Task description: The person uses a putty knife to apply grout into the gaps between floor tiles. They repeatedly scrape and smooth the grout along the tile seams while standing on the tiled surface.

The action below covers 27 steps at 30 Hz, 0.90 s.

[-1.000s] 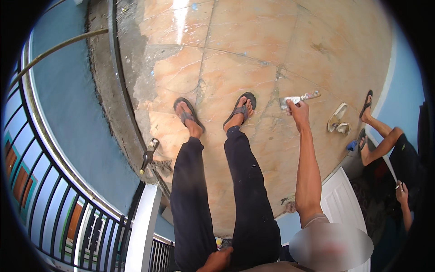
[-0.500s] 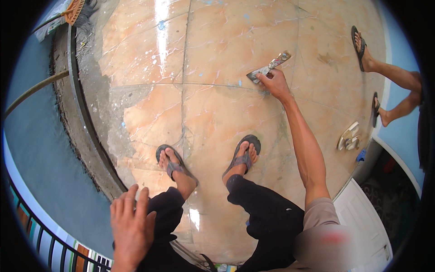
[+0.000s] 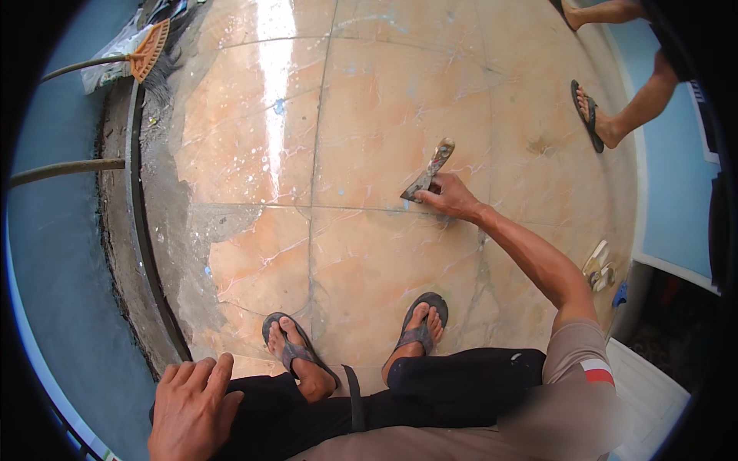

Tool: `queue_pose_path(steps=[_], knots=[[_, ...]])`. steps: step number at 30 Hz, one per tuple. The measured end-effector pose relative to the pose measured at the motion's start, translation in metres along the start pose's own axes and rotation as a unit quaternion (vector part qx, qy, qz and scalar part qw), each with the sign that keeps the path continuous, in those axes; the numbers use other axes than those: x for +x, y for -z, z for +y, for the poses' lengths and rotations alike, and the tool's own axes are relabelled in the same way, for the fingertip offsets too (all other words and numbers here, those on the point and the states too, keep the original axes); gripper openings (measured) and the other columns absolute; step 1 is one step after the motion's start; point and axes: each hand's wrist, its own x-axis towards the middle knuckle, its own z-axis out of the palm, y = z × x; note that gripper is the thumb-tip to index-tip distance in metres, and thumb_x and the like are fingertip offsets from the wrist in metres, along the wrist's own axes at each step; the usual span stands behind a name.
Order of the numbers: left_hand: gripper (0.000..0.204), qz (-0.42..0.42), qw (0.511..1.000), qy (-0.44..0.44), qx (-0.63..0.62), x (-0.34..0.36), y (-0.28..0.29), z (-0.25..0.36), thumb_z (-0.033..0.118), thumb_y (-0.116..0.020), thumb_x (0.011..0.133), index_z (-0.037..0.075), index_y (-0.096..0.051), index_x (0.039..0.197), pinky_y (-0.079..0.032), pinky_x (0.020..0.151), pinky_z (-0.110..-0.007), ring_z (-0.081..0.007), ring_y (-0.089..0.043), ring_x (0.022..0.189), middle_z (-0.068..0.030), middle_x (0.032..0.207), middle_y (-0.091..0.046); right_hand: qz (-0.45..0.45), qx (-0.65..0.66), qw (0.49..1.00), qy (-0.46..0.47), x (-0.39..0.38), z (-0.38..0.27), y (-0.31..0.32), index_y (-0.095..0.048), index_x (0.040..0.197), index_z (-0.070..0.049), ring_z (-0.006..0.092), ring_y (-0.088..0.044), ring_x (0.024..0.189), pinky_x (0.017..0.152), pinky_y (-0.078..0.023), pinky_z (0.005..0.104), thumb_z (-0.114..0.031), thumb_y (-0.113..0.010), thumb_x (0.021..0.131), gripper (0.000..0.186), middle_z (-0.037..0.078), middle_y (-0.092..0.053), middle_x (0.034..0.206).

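Note:
My right hand [image 3: 452, 195] pinches a putty knife [image 3: 432, 170] low down, at its metal blade. Its paint-spattered handle points up and away, past my fingers. The blade's edge is at the tiled floor [image 3: 384, 261], close to a small blue paint speck and just beyond a grout line; whether it presses on the tile I cannot tell. Over my left thigh, my left hand [image 3: 192, 407] hovers or rests with its fingers loosely stretched and nothing visible in them. My sandalled feet [image 3: 419, 330] stand apart on the tiles.
A person's legs [image 3: 642, 100] in flip-flops are at the right, beside a light blue wall. Loose sandals [image 3: 598, 265] lie near a dark doorway. On the left, an orange rake-like tool [image 3: 150, 52] and a pole [image 3: 65, 170] reach over a metal-edged channel [image 3: 138, 230].
My right hand and the putty knife have shifted left, toward the blue speck. The handle stands steeper. My view has tilted forward, and the other person has stepped farther ahead.

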Motion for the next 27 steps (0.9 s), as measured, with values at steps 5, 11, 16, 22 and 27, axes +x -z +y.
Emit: queue_pose_path(steps=[5, 11, 16, 22, 27], knots=[[0.057, 0.053, 0.993, -0.104, -0.020, 0.005, 0.003, 0.011, 0.018, -0.086, 0.081, 0.004, -0.063, 0.131, -0.050, 0.091, -0.040, -0.0284, -0.068, 0.101, -0.0118, 0.112, -0.071, 0.047, 0.070, 0.996, 0.015, -0.001, 0.005, -0.002, -0.076, 0.107, 0.001, 0.0206, -0.068, 0.081, 0.078, -0.054, 0.0368, -0.025, -0.074, 0.094, 0.029, 0.011, -0.075, 0.089], [0.053, -0.007, 0.995, -0.092, 0.029, -0.009, 0.001, 0.008, 0.026, -0.079, 0.090, 0.003, -0.060, 0.135, -0.049, 0.089, -0.039, -0.0274, -0.068, 0.099, -0.0097, 0.106, -0.067, 0.030, 0.066, 0.997, 0.009, -0.003, -0.006, -0.014, -0.074, 0.110, 0.003, 0.0190, -0.069, 0.080, 0.077, -0.055, 0.0357, -0.021, -0.071, 0.096, 0.028, 0.011, -0.075, 0.089], [0.052, -0.008, 0.990, -0.137, 0.019, -0.003, 0.006, 0.019, 0.026, -0.080, 0.090, 0.005, -0.061, 0.134, -0.050, 0.089, -0.039, -0.0284, -0.069, 0.099, -0.0093, 0.105, -0.069, 0.058, 0.140, 0.988, 0.016, 0.000, 0.018, -0.028, -0.072, 0.104, 0.004, 0.0172, -0.069, 0.074, 0.071, -0.055, 0.0352, -0.020, -0.071, 0.097, 0.025, 0.010, -0.073, 0.083], [0.054, -0.086, 0.988, -0.128, 0.013, 0.015, 0.007, 0.012, 0.027, -0.080, 0.091, 0.006, -0.062, 0.137, -0.051, 0.095, -0.042, -0.0314, -0.070, 0.106, -0.0124, 0.116, -0.072, 0.098, 0.136, 0.986, -0.003, -0.007, 0.021, -0.019, -0.069, 0.103, 0.003, 0.0166, -0.067, 0.071, 0.068, -0.054, 0.0349, -0.020, -0.070, 0.098, 0.024, 0.009, -0.071, 0.080], [0.051, -0.031, 0.994, -0.089, 0.061, 0.033, 0.001, -0.006, 0.022, -0.076, 0.093, 0.004, -0.060, 0.137, -0.049, 0.097, -0.044, -0.0325, -0.067, 0.111, -0.0145, 0.118, -0.070, 0.038, 0.169, 0.984, 0.042, 0.026, 0.000, -0.027, -0.068, 0.103, 0.002, 0.0149, -0.066, 0.071, 0.067, -0.054, 0.0341, -0.019, -0.070, 0.099, 0.022, 0.006, -0.069, 0.080]])
